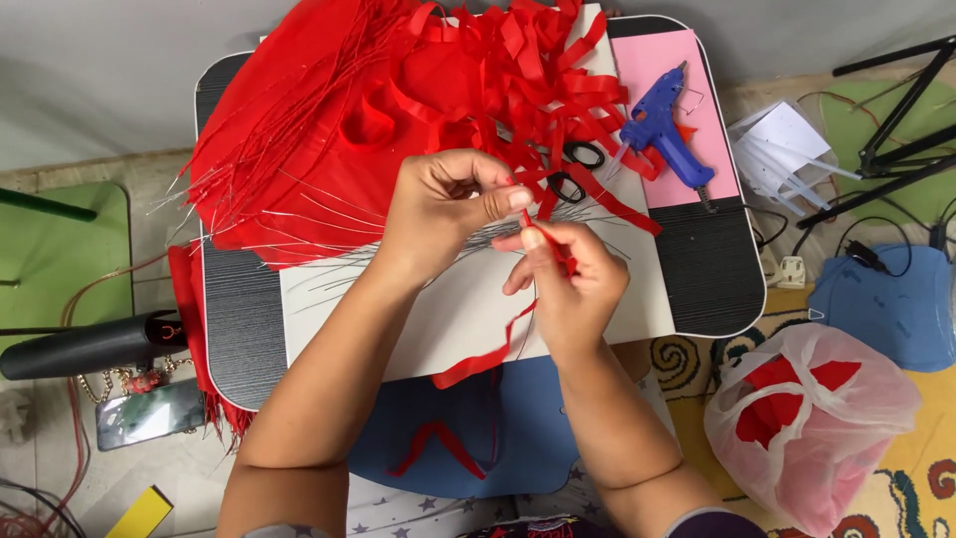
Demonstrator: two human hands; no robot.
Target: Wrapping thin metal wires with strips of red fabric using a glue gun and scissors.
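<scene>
Setting: floor-level workplace seen from my head camera, with a low black surface (717,269) carrying a white board (448,309) across its middle.
Left hand (443,204): mine, fingers curled, thumb and forefinger pinching the top end of a red ribbon strip (488,359) above the white board.
Right hand (568,274): mine, closed round the same strip just below the left hand, forefinger stretched up to touch the left thumb.
Red ribbon strip: runs down from between my two hands, curves left and ends hanging past the near edge of the white board.
Wire: I cannot tell whether a wire lies inside the pinch; the fingers hide it.
Red pile (329,130): large heap of red fabric pieces with thin metal wires sticking out, covering the far left of the surface.
Loose ribbons (538,60): tangle of cut red strips at the far middle, just beyond my hands.
Scissors (578,169): black handles, half buried under the ribbons.
Glue gun (662,134): blue, lying on a pink sheet (667,60) at the far right of the surface.
Plastic bag (807,418): pale pink, red material inside, on the floor at right.
Blue mat (518,418): under my forearms, with a spare red strip on it.
Phone (149,413): on the floor at left, beside a black tube (90,349).
</scene>
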